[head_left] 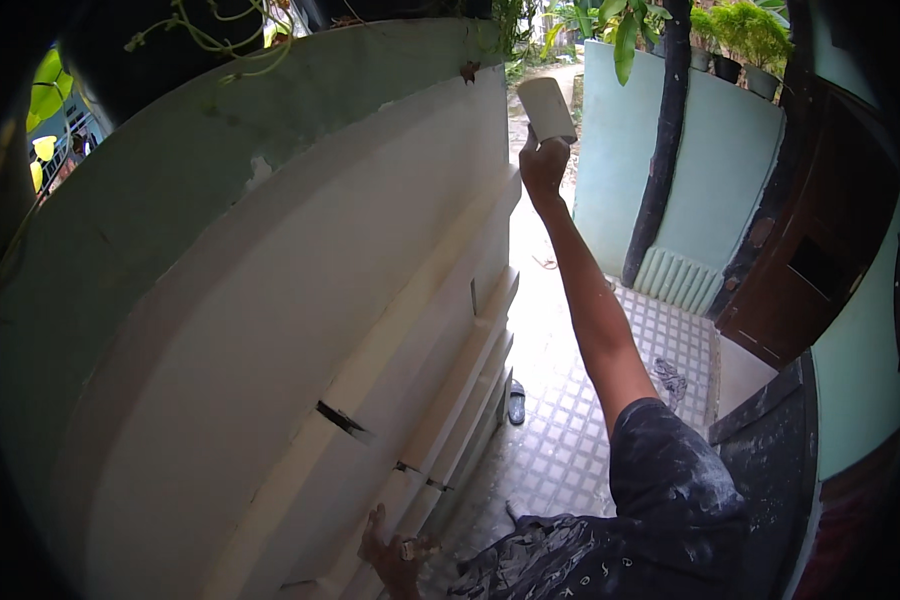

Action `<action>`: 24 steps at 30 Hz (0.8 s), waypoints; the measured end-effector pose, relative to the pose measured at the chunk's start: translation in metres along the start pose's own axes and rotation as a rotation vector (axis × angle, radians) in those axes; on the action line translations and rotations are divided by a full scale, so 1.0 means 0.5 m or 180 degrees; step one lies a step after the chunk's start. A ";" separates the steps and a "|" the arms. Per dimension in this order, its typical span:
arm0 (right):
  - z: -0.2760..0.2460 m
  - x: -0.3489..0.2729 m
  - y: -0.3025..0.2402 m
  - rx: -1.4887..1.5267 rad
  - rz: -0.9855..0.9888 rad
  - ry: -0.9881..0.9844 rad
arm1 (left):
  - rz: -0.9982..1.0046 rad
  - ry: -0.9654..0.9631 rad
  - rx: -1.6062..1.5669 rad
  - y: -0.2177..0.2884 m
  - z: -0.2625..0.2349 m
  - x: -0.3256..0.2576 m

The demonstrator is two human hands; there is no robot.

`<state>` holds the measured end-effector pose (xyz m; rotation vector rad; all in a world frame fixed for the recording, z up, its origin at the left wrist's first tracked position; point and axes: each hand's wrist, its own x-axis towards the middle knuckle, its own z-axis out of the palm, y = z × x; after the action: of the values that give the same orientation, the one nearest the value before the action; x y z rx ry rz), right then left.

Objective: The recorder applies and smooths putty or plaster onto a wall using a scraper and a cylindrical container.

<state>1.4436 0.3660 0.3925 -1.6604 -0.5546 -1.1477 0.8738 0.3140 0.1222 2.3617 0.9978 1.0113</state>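
Observation:
My right arm reaches out far ahead along the wall. At its end my right hand (pixel 545 170) is closed around the lower edge of a pale cream, short block-like piece with rounded edges (pixel 547 106), held up near the wall's far end. Its exact kind I cannot make out. Low down, my left hand (pixel 394 556) is at the pale stepped ledges (pixel 440 420) of the wall, fingers partly spread. A small tan spot shows by its fingers, too small to name. The wall (pixel 270 270) is whitish below a green upper band.
A dark sandal (pixel 517 402) lies on the patterned tile floor (pixel 570 450), with a crumpled grey cloth (pixel 670 378) farther right. A dark post (pixel 662 150) stands before a light green wall (pixel 610 140). Potted plants (pixel 750 45) line its top. To the right is a brown door (pixel 820 230).

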 end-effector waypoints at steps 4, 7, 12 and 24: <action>0.050 0.029 0.084 0.0624 -0.2052 0.0103 | -0.0112 -0.0275 0.0115 0.002 0.008 0.005; 0.082 0.090 0.134 -0.0048 0.0974 -0.1082 | -0.0219 -0.0448 0.0229 -0.003 0.005 -0.002; 0.084 0.074 0.076 0.1029 -0.0803 0.0004 | -0.0438 -0.0231 0.0229 -0.035 0.031 -0.021; 0.121 0.059 0.145 -0.1082 -0.1141 -0.0658 | -0.0075 -0.0155 0.0778 -0.072 0.060 -0.046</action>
<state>1.5394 0.3875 0.3816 -2.0430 -0.8513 -1.3945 0.8682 0.3196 0.0705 2.5487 1.1870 0.8611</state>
